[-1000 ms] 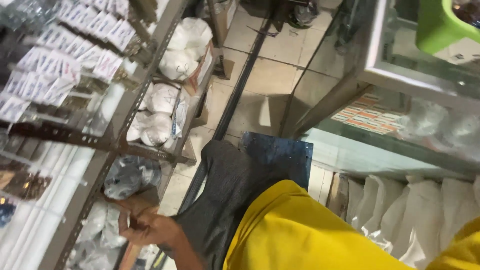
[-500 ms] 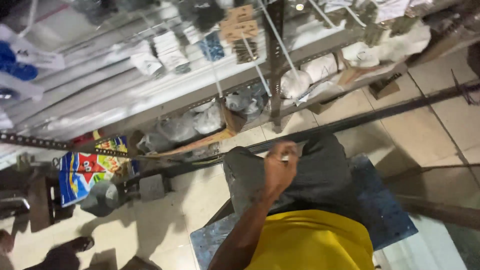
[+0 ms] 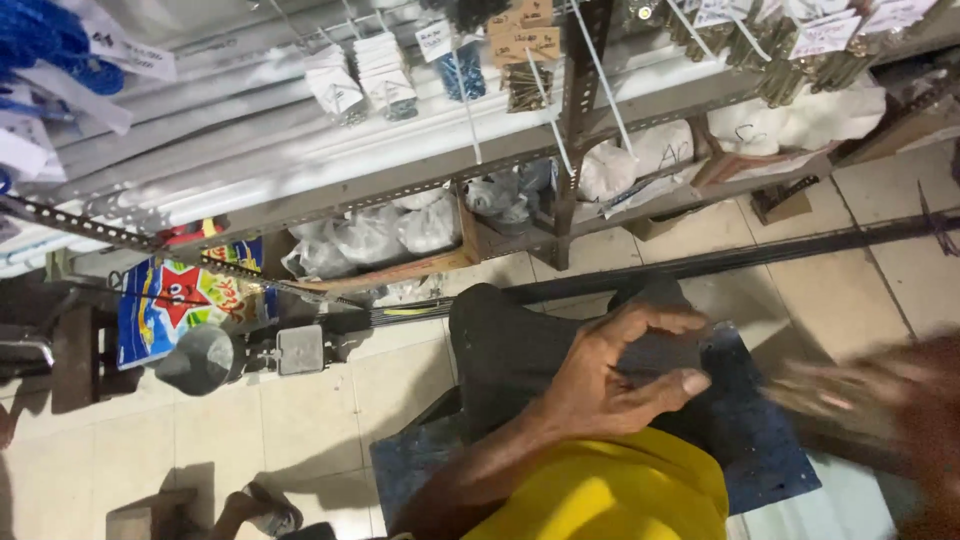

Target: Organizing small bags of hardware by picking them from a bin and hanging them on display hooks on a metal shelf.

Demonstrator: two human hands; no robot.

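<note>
Left hand (image 3: 625, 375) now sits over the knee in dark trousers (image 3: 520, 350), fingers curled, thumb and forefinger forming a loose open ring. Half a second ago it was closed in a pinch on something small and pale; that item isn't visible now, so the hand reads as empty. Can't tell where the item went.

Right hand (image 3: 880, 400) has entered at 3 o'clock. It wasn't in frame before. Heavy motion blur: fingers look extended toward the left hand, but I can't tell if it's spread, closed or carrying anything.

View has also swung: a second ago the left hand was down at the shelf (image 3: 420, 175) among the bagged goods. Now the shelf is at 12 o'clock, well apart from both hands, with plastic bags (image 3: 370, 235) on the lower tier and small hanging packets (image 3: 360, 75) above.

Blue board (image 3: 760, 440) lies under the leg at 5 o'clock. Yellow shirt (image 3: 610, 495) at 6 o'clock. Someone else's foot (image 3: 260, 510) at 7 o'clock on the tiled floor (image 3: 300, 420).
</note>
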